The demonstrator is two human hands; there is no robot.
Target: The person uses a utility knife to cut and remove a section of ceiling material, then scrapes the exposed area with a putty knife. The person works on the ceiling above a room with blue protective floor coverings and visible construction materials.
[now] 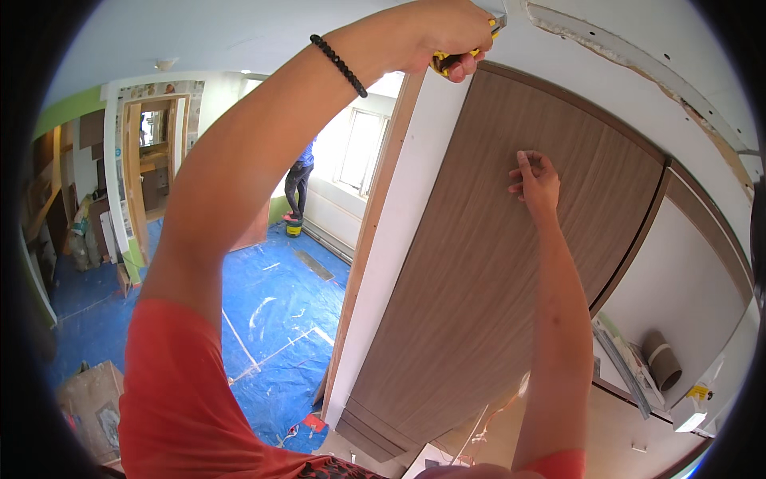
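Note:
My left hand (456,38) is raised to the top of the view, closed around a yellow-and-black utility knife (441,61). The knife's metal end points up by the pale ceiling, next to the upper corner of a tall brown wood-grain panel (487,239). My right hand (535,180) is held up in front of that panel, fingers loosely bent and apart, with nothing visible in it. Whether it touches the panel I cannot tell. A black beaded bracelet (339,65) circles my left wrist.
Left of the panel a wood-edged doorway (371,199) opens to a room with blue sheeting (279,319) on the floor. A person (298,180) stands there on a black bucket (294,229). At right, a shelf holds a brown roll (661,363) and metal strips (622,371).

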